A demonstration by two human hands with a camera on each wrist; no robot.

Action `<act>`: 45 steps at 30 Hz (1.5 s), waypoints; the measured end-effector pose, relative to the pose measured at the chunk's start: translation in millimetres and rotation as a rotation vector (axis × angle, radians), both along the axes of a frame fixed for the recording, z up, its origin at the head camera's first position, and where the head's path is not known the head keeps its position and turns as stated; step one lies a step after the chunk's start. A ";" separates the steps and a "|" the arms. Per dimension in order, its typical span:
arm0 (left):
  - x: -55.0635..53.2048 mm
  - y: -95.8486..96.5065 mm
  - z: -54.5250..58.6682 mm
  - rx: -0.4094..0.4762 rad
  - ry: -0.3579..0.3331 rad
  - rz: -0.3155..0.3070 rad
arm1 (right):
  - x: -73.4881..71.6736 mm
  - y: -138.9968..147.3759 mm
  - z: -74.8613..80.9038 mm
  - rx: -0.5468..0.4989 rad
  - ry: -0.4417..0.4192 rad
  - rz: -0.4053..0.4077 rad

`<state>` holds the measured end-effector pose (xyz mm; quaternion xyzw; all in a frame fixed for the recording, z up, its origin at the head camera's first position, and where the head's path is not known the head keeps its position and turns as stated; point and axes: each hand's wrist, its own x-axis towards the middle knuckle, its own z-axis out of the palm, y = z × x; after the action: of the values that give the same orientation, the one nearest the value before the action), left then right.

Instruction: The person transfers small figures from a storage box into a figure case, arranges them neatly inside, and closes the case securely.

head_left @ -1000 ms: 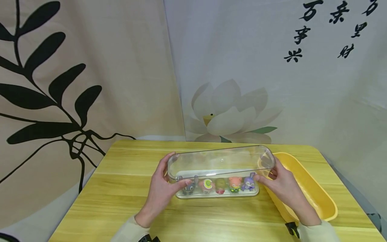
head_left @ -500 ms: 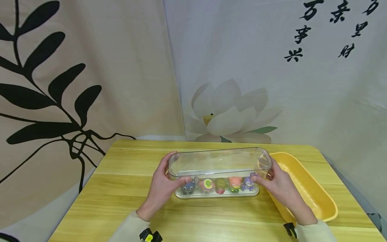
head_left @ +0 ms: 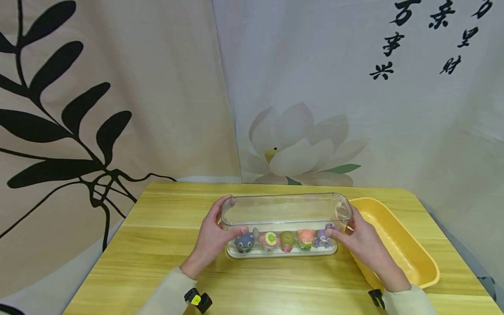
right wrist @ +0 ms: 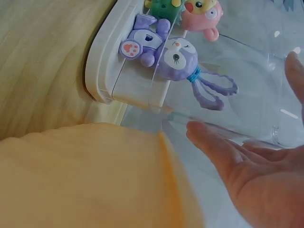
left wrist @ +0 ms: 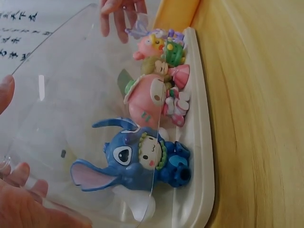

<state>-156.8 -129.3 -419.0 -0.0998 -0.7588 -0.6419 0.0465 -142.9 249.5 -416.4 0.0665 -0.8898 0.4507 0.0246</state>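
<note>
My left hand point(head_left: 210, 243) holds the left end of a clear plastic cover point(head_left: 285, 209), thumb along its front. At the other end my right hand point(head_left: 366, 245) grips it the same way. The cover hangs tilted over a white base point(head_left: 283, 254), where several toy figurines stand in a row. A blue big-eared figurine point(left wrist: 123, 161) is leftmost, its ears behind the clear wall in the left wrist view. Pink ones point(head_left: 306, 238) and a brownish one point(head_left: 287, 240) stand between. The purple rabbit figurine point(right wrist: 178, 59) is rightmost, partly hidden by my right thumb in the head view.
A yellow plastic bin point(head_left: 425, 267) stands on the right, close beside my right hand and partly behind that forearm. The wooden table point(head_left: 157, 253) ends at a back edge before a printed cloth backdrop point(head_left: 177, 87).
Both hands have brought the cover slightly lower and nearer the base, its right end shifting a little left. The base and figurines stay in place.
</note>
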 end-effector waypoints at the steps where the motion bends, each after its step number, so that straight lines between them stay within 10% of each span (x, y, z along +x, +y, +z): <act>1: -0.5 -0.3 -0.7 -0.002 -0.001 0.000 | -0.1 -0.1 -0.2 0.003 -0.003 -0.003; 45: -11.4 -14.4 -27.8 -0.106 -0.087 -0.055 | -4.8 -7.3 -12.5 0.231 -0.005 0.014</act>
<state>-168.3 -143.7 -446.8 -0.0949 -0.7901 -0.6055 -0.0093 -147.7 242.1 -428.9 0.0740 -0.9355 0.3453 0.0113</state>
